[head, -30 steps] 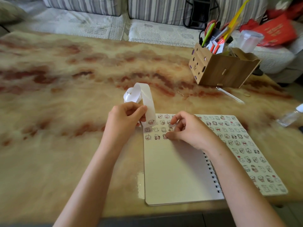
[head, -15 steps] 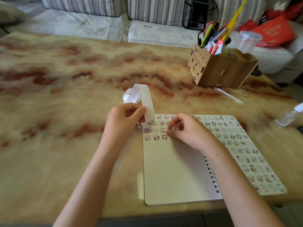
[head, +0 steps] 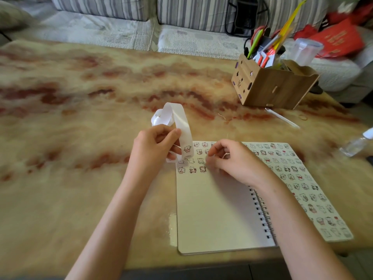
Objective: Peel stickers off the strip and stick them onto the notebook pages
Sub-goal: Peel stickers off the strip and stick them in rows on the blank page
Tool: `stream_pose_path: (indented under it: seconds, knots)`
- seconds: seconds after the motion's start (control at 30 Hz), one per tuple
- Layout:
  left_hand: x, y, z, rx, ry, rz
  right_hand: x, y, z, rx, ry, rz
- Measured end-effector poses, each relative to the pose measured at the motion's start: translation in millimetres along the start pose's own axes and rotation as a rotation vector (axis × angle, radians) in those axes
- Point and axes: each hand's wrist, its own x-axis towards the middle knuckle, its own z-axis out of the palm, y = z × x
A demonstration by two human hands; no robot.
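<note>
My left hand (head: pixel 157 146) is raised just left of the notebook's (head: pixel 212 211) top corner, thumb and fingers pinched on the white strip (head: pixel 182 128), which loops up and away from the notebook. My right hand (head: pixel 234 161) rests curled on the top of the left page beside rows of stickers (head: pixel 191 169); blur hides whether its fingertips hold one. The notebook lies open on the marbled tabletop (head: pixel 80 178). Beyond it stands a wooden box (head: pixel 270 89) of pens, then a striped sofa (head: pixel 121 7).
</note>
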Motion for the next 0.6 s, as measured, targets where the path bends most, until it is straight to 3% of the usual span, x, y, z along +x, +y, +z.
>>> stream_pose_path:
  seconds: [0.2,0.6]
  knots:
    - [0,1,2,-0.019,0.008,0.010,-8,-22,4,0.203,0.189,-0.293]
    - [-2,3,6,-0.044,-0.004,0.046,-6,-26,15,0.288,0.214,-0.331]
